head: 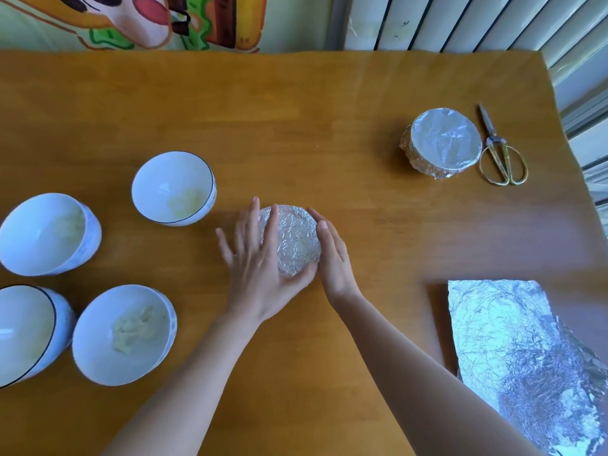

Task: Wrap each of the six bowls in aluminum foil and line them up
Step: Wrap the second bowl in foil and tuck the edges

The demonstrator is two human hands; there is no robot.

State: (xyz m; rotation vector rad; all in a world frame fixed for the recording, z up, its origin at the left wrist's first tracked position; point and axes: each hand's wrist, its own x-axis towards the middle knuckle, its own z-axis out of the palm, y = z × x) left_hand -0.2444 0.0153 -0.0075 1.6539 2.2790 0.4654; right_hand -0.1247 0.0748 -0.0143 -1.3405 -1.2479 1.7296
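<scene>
A foil-covered bowl [296, 238] sits at the table's middle, its crinkled foil facing up. My left hand [256, 258] lies over its left side with fingers spread and the thumb under its near edge. My right hand [332, 255] presses flat against its right side. A second bowl wrapped in foil [442, 141] stands at the far right. Several unwrapped white bowls stand at the left: one [172, 187] nearest the middle, another [49, 233] further left, and two at the near left [123, 334], [28, 334]. Some hold pale food.
A stack of foil sheets [526, 357] lies at the near right, running off the table's edge. Gold-handled scissors [500, 153] lie right of the wrapped bowl. The wooden table [296, 110] ends at a painted wall behind and a radiator at the far right.
</scene>
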